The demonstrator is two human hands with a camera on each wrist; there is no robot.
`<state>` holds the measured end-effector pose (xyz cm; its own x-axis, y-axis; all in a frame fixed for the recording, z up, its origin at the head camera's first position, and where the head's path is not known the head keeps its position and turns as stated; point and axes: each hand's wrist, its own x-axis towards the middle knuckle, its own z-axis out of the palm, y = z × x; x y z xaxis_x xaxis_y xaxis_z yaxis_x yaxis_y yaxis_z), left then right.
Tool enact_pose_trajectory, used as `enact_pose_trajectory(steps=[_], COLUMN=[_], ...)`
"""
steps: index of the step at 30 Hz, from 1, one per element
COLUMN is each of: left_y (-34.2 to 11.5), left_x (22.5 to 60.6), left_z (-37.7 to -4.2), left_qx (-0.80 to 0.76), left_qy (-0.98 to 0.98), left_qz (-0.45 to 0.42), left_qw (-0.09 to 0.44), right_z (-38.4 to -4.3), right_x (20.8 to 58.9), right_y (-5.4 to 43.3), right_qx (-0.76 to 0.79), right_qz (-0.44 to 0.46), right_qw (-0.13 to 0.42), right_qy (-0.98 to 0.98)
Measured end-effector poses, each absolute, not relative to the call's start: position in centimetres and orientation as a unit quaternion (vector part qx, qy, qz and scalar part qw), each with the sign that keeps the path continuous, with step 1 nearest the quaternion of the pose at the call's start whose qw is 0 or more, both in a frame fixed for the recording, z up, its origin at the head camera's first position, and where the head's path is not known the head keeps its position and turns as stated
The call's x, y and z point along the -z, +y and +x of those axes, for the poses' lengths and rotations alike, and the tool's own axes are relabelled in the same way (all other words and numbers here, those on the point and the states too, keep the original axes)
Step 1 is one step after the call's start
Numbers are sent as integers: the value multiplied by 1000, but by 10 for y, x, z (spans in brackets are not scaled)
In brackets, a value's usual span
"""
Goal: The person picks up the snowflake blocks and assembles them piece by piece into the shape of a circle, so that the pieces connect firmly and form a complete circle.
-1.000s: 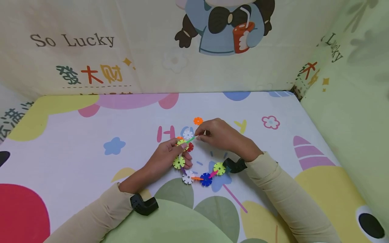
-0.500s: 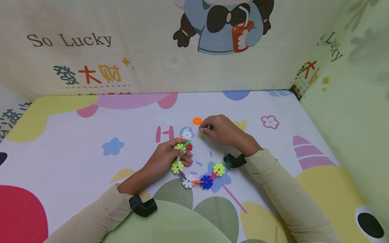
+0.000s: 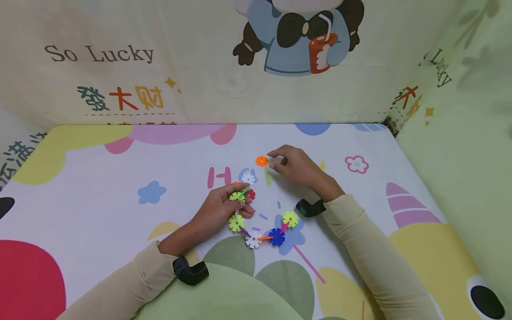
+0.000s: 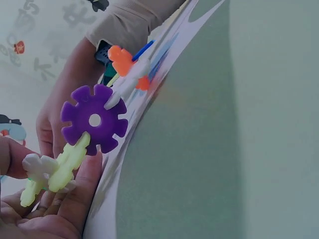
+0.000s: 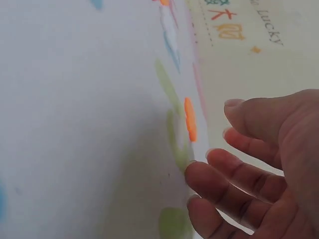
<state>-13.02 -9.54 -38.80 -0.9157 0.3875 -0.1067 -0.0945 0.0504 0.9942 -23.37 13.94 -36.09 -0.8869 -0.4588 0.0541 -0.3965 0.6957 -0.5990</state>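
Note:
Between thumb and fingers, my left hand (image 3: 216,209) pinches a yellow-green snowflake disc (image 3: 236,197), part of a curved chain of slotted plastic discs. A green disc (image 3: 245,190), seen edge-on, stands at that held end. Along the chain come another yellow-green disc (image 3: 236,223), a white disc (image 3: 254,241), a blue disc (image 3: 276,237) and a yellow-green end disc (image 3: 290,219). In the left wrist view, a purple disc (image 4: 79,117) shows close up. My right hand (image 3: 298,166) has its fingers parted and holds nothing, just right of a loose orange disc (image 3: 262,161).
Beyond the left hand, a white disc (image 3: 248,178) and a red disc (image 3: 251,194) lie on the patterned tablecloth (image 3: 180,164). Some orange peeks out beside the left fingers. A printed cloth wall (image 3: 192,93) rises behind the table's far edge.
My right hand has moved off the green disc, away and slightly right, to beside the orange disc, its fingers spreading. My left hand keeps its pinch on the chain.

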Motion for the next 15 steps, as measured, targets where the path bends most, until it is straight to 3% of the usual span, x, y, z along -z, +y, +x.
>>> enact_pose_trajectory(steps=[15], left_y=[-94], left_x=[389], left_z=[-130], left_qx=[-673], left_qy=[712], left_qz=[82], left_qw=[180], right_z=[-252], right_x=[371], right_y=[132], right_qx=[339], right_qz=[-204], right_qw=[65], right_qy=[916])
